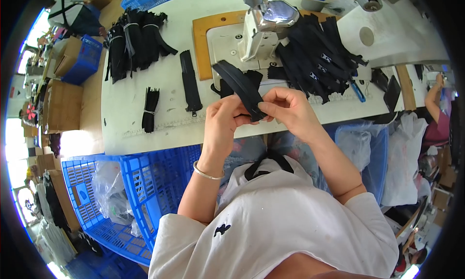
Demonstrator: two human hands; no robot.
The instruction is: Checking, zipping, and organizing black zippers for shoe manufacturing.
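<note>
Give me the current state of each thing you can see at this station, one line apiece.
Held black zipper: curved; zipped or not, unclear
Left hand: pinching it
Right hand: pinching it
Single black zipper: lying flat
Small black bundle: tied
Large zipper bundles: tied
Zipper pile: overlapping
Blue crate: open-topped, holding plastic bags
Sewing machine: running or not, unclear

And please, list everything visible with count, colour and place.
Table: one, white, centre
Sewing machine: one, white, table's far side
Held zipper: one, black, centre
Loose zipper: one, black, left of that
Zipper pile: one, black, table's right
Tied zipper bundles: several, black, table's left
Crate: one, blue, lower left
Plastic bags: several, translucent, in crate and right
Cardboard boxes: several, brown, left
Co-worker: one, reddish sleeve, right edge
Bracelet: one, pale, left wrist
Left hand, right hand: two, bare, at held zipper
</note>
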